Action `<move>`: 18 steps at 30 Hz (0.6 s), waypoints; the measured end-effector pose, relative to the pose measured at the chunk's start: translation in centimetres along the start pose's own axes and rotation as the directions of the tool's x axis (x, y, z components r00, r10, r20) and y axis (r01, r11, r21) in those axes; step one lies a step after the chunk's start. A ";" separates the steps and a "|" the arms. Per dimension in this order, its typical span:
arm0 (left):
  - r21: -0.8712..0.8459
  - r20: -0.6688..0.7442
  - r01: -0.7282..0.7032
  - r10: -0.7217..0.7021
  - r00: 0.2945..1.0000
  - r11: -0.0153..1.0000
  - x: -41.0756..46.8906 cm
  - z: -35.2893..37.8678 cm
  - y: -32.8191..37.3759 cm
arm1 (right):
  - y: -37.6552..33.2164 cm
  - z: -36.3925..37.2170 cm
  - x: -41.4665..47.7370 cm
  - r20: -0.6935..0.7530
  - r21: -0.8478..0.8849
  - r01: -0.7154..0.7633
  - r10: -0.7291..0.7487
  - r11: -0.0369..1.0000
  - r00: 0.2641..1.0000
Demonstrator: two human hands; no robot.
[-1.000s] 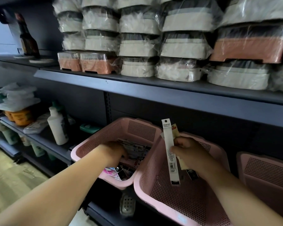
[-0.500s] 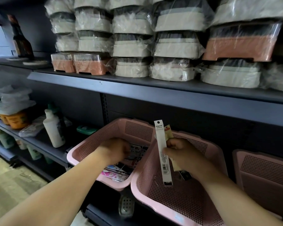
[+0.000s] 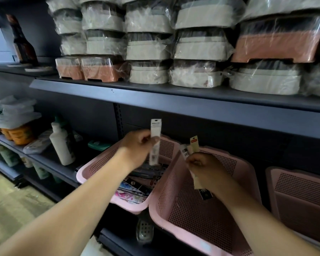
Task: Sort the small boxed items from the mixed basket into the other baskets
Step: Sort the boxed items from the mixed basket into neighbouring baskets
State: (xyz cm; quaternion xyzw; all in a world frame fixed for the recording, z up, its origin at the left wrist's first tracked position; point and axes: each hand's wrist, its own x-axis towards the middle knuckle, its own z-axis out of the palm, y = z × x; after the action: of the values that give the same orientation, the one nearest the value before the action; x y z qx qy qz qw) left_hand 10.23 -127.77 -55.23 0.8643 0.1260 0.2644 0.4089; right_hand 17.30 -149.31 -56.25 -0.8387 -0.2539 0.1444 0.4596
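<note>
The mixed pink basket (image 3: 90, 173) on the left holds several small boxed items (image 3: 135, 189). My left hand (image 3: 137, 147) is raised above it and pinches a long white box (image 3: 155, 129) upright. My right hand (image 3: 206, 169) hovers over the middle pink basket (image 3: 192, 215), gripping a small bundle of slim boxes: a beige box (image 3: 194, 145) sticks up and a dark end (image 3: 206, 194) hangs below my fist. The floor of the middle basket looks bare. A third pink basket (image 3: 303, 193) sits at the right.
Just above my hands runs a dark shelf edge (image 3: 174, 97) loaded with plastic-wrapped containers (image 3: 148, 52). A white bottle (image 3: 62, 145) and other goods stand on the lower shelf at left. A soap dish (image 3: 144, 230) lies below the baskets.
My left hand has come up out of the mixed basket with a long white box. My right hand has shifted right with its bundle; the tall white box no longer stands out of it.
</note>
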 end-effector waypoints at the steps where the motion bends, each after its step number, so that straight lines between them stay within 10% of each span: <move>1: 0.136 0.003 -0.012 0.012 1.000 0.991 0.0 -0.9 -0.6 | 0.3 -0.2 0.0 -0.005 -0.009 -0.007 0.007 1.000 1.000; 6: 0.700 0.266 -0.169 -0.033 0.963 0.694 -1.1 -1.4 -6.8 | 0.9 -0.4 -0.1 -0.015 -0.018 -0.008 0.008 1.000 1.000; 18: 0.722 0.393 -0.128 -0.251 0.885 0.680 -1.1 -0.6 -7.7 | 0.9 -0.4 -0.1 0.016 -0.024 -0.013 0.014 1.000 1.000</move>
State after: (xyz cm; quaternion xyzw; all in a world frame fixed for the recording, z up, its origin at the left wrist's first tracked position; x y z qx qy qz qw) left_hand 8.99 -122.92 -61.25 0.9865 0.1498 -0.0357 0.0565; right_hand 17.65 -150.08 -56.75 -0.8447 -0.2537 0.1513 0.4463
